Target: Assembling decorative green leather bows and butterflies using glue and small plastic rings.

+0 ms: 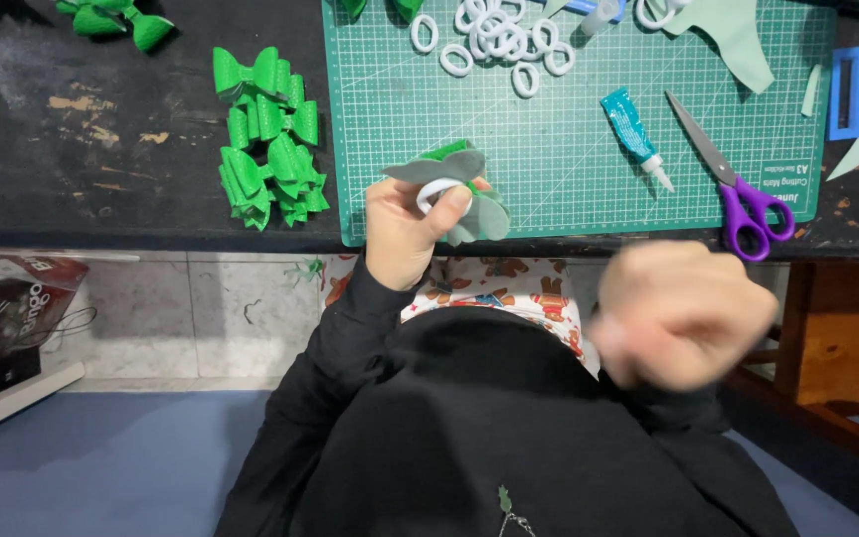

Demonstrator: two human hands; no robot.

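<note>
- Two hands are working over the near edge of the green cutting mat (569, 149): the left hand (405, 234) is pinching a half-made bow (459, 184) of grey-green foam, with a white ring (437, 191) sitting against its thumb, just above the mat's front edge.
- The right hand (683, 313) is showing as a motion-blurred, curled fist near the body; whether it is holding anything cannot be told.
- Risk, as a judgement: the folded layers are being kept together by finger pressure alone, so a loosened pinch could let them spring apart or shift the ring off centre.
- The bow is hanging close to the surface (101, 149) edge, so a dropped piece could fall to the floor.
- The glue tube (633, 134) and purple-handled scissors (733, 184) are lying near on the mat; a hasty, blurred reach could knock them.
</note>
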